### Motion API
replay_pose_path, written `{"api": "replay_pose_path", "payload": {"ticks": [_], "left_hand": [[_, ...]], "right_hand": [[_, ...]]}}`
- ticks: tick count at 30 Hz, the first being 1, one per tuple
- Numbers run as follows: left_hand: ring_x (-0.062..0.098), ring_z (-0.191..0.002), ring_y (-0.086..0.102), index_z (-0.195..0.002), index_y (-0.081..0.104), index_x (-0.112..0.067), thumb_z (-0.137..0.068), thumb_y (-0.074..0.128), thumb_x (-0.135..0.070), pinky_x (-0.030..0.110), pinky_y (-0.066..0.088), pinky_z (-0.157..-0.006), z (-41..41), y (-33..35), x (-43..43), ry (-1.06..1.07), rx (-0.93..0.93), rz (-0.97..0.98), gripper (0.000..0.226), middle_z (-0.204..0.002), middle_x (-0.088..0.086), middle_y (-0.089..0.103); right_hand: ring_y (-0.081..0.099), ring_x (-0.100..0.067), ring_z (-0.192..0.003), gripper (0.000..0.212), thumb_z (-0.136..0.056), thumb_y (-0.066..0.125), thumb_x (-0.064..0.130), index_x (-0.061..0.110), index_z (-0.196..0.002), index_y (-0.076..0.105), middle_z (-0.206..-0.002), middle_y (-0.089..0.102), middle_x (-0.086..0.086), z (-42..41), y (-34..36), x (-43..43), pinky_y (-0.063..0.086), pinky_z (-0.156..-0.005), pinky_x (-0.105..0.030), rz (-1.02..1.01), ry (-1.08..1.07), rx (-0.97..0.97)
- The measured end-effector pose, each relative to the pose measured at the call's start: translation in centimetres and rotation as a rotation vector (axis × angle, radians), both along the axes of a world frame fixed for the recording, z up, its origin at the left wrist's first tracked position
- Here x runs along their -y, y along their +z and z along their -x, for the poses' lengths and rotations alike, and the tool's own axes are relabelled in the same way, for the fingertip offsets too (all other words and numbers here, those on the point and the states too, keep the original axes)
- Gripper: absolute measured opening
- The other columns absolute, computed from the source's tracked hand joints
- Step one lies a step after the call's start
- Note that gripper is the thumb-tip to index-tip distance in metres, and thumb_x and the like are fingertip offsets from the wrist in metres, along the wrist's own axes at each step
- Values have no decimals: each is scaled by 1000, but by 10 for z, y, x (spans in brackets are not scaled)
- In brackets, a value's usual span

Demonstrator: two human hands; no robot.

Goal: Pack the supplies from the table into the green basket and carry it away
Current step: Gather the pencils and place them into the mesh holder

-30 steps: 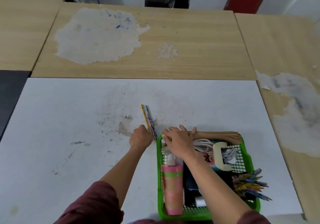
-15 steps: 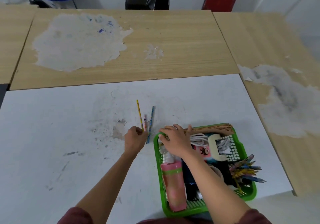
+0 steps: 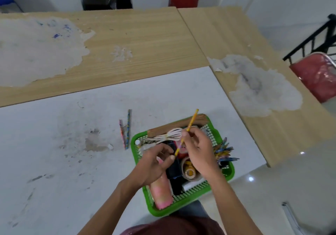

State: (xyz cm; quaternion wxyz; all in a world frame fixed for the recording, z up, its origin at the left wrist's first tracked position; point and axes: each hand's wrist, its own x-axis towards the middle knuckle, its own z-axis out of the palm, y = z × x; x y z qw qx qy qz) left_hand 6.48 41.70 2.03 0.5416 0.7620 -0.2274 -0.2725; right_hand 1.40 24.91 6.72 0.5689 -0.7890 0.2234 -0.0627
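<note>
Head view: the yellow pencil (image 3: 191,121) is now off the counter (image 3: 54,162), above the green basket (image 3: 181,205), pinched by the left hand (image 3: 154,164) and the right hand (image 3: 200,149). The two pencils (image 3: 127,131) remain beside the basket. The hands hide part of its contents.

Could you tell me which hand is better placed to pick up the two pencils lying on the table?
Left. The left hand is nearer the two pencils lying left of the green basket; the right hand pinches the yellow pencil above it.
</note>
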Motion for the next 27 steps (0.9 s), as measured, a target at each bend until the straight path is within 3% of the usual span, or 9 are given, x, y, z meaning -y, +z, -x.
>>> {"api": "replay_pose_path", "payload": {"ticks": [2, 6, 8, 12, 15, 18, 22, 25, 27], "left_hand": [[14, -76, 58, -98, 63, -23, -94, 65, -26, 19, 43, -62, 11, 1, 17, -33, 7, -23, 6, -84, -1, 65], [8, -69, 54, -93, 63, -26, -97, 60, -23, 15, 40, -60, 26, -4, 31, 11, 15, -78, 6, -77, -10, 62], [8, -69, 54, -92, 62, -26, -98, 59, -22, 14, 40, -60, 35, -3, 34, 23, 17, -109, 8, -79, -14, 62], [16, -70, 57, -90, 62, -28, -97, 60, -20, 20, 42, -59, 53, -6, 36, 115, 32, -177, 11, -74, -7, 64], [12, -67, 57, -89, 62, -29, -97, 60, -21, 21, 42, -59, 66, -9, 50, 186, 43, -231, 11, -74, -12, 65], [12, -69, 59, -90, 63, -30, -96, 61, -24, 21, 44, -59, 78, -5, 76, 293, 40, -262, 9, -73, -10, 66], [8, -66, 55, -89, 64, -25, -96, 62, -20, 19, 42, -60, 98, 1, 119, 452, -14, -196, 9, -72, -2, 64], [3, -64, 52, -91, 66, -21, -97, 61, -17, 15, 40, -59, 107, 4, 139, 539, -46, -185, 9, -69, -4, 60], [4, -64, 52, -92, 66, -21, -97, 60, -18, 15, 41, -59, 113, 7, 143, 632, -55, -181, 9, -70, -2, 61]], "right_hand": [[69, -18, -83, 5, -101, 58, 25, 23, -98, 62, -87, 69, 1, 28, 10, 31, 57, -72, -38, 81, -85, 53], [68, -7, -87, 7, -97, 64, 21, 28, -96, 62, -90, 72, 14, 75, 16, 77, 47, -73, -13, 223, -160, -21], [66, 0, -88, 9, -95, 67, 22, 28, -92, 62, -87, 71, 20, 91, 5, 94, 42, -72, -7, 298, -129, -91], [60, -2, -93, 8, -85, 76, 32, 28, -91, 71, -93, 70, 13, 101, -31, 121, 52, -80, -33, 465, -26, -131], [53, -14, -101, 15, -74, 87, 32, 30, -83, 75, -108, 68, 18, 90, -47, 135, 49, -84, -44, 596, 101, -139], [44, -17, -111, 19, -72, 85, 46, 39, -86, 74, -123, 58, 16, 82, -51, 149, 38, -85, -40, 638, 267, -141], [33, -3, -117, 40, -74, 61, 69, 47, -107, 66, -129, 44, 25, 70, -39, 176, 24, -91, -29, 528, 458, -48], [42, -2, -114, 35, -80, 58, 64, 41, -106, 67, -120, 52, 27, 49, -27, 201, 25, -92, -17, 459, 492, 65], [49, -5, -111, 33, -85, 56, 59, 37, -106, 68, -114, 58, 26, 32, -23, 213, 36, -93, -23, 436, 545, 108]]}}
